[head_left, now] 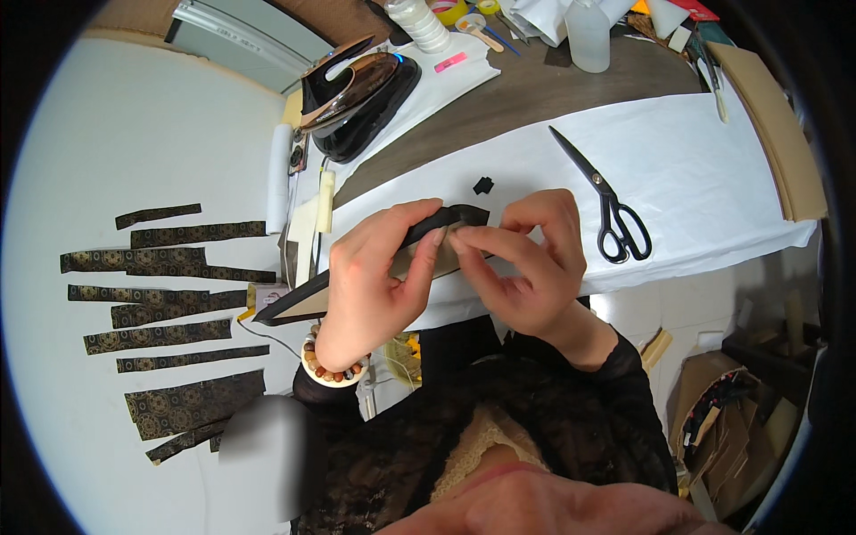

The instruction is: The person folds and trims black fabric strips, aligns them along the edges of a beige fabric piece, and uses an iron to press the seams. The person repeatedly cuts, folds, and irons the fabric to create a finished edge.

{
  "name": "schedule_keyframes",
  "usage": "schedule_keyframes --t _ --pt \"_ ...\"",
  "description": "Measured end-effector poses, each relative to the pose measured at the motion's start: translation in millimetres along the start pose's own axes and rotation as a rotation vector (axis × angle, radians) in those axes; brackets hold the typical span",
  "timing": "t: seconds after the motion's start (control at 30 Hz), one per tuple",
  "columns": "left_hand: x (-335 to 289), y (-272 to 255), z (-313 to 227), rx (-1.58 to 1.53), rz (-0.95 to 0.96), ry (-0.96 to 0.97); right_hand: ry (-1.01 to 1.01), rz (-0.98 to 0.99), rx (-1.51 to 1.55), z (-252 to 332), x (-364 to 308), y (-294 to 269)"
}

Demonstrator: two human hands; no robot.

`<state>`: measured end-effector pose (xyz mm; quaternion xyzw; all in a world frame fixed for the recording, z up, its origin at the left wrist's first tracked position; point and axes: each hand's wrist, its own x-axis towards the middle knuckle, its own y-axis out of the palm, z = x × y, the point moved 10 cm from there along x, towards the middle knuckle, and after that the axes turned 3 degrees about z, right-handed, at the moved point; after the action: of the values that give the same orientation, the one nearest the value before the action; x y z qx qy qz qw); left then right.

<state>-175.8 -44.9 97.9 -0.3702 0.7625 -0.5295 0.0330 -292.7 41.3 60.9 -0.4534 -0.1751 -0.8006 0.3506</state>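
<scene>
A long, flat board (299, 304) with a tan inner face and black material along its edge is held up in front of me, over the near edge of the table. My left hand (374, 263) grips it, fingers over the black edge and thumb against the tan face. My right hand (535, 263) pinches at its right end, where the black material is folded; its fingertips almost meet my left thumb. What exactly lies between those fingertips is too small to see. Just beyond the hands lies a small black scrap (482, 185). Black-handled scissors (598, 178) rest to the right, blades pointing away.
White paper (704, 169) covers the table's near side. At the back left stands a dark iron (361, 102); a translucent bottle (588, 37) is at the back. Brown cardboard sheets (765, 125) lie far right. Patterned dark strips (183, 335) hang or lie at the left.
</scene>
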Motion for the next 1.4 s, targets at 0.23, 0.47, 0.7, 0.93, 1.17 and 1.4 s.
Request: schedule_keyframes --t 0.23,0.47,0.7,0.93,1.17,1.4 --pt "-8 0 -13 0.042 -0.037 0.179 0.028 0.027 -0.181 8 0 5" --pt "-18 0 -16 0.011 -0.067 0.167 0.042 0.101 -0.27 20 4 3" --pt "-29 3 -19 0.026 -0.133 0.234 0.07 0.175 -0.361 33 5 2" --pt "-28 5 -18 -0.004 -0.081 0.214 0.186 0.201 -0.387 31 5 6" --pt "-29 6 -14 0.0 -0.073 0.201 0.37 0.089 -0.248 14 -11 1" --pt "-29 5 -18 0.066 -0.125 0.288 0.231 0.127 -0.309 24 -1 4"
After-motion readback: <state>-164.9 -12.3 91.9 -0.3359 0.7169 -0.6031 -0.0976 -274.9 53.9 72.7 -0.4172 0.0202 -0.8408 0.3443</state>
